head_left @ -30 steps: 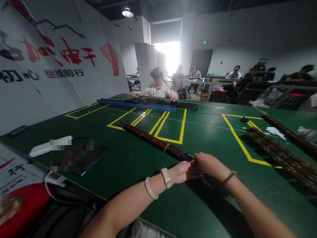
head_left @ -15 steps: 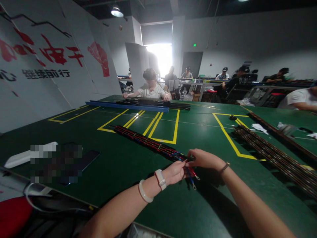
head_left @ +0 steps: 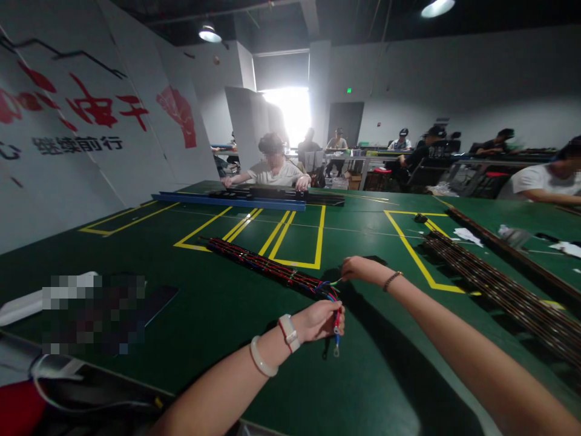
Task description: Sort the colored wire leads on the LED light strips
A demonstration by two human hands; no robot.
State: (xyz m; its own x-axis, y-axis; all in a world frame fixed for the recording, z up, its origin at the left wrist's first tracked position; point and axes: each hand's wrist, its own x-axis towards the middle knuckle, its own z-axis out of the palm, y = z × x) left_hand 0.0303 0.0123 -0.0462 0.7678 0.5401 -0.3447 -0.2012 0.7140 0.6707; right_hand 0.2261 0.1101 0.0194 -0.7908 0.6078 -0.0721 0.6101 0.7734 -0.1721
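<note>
A long wire harness (head_left: pixel 272 266) of red, black and blue wires, tied at intervals, lies slantwise on the green table (head_left: pixel 218 315). Around its near end my left hand (head_left: pixel 320 319) is closed, gripping red and blue wires whose metal ring terminals (head_left: pixel 336 350) hang out below the fingers. Just above and to the right, my right hand (head_left: pixel 361 269) pinches the tip of a thin green-yellow wire (head_left: pixel 334 283) that comes off the same end of the harness. The right fingertips are partly hidden by the hand itself.
Several dark harnesses (head_left: pixel 494 284) lie bundled at the right. Yellow tape outlines (head_left: pixel 321 236) mark the table. Across it, a person (head_left: pixel 275 166) handles black parts behind a blue channel (head_left: pixel 227 201). A dark flat device (head_left: pixel 158 309) and a white object (head_left: pixel 20 303) lie at the left.
My hands, close together before, have moved apart. The right hand has risen, drawing out the green-yellow wire, while the left has lowered slightly with the red and blue wires.
</note>
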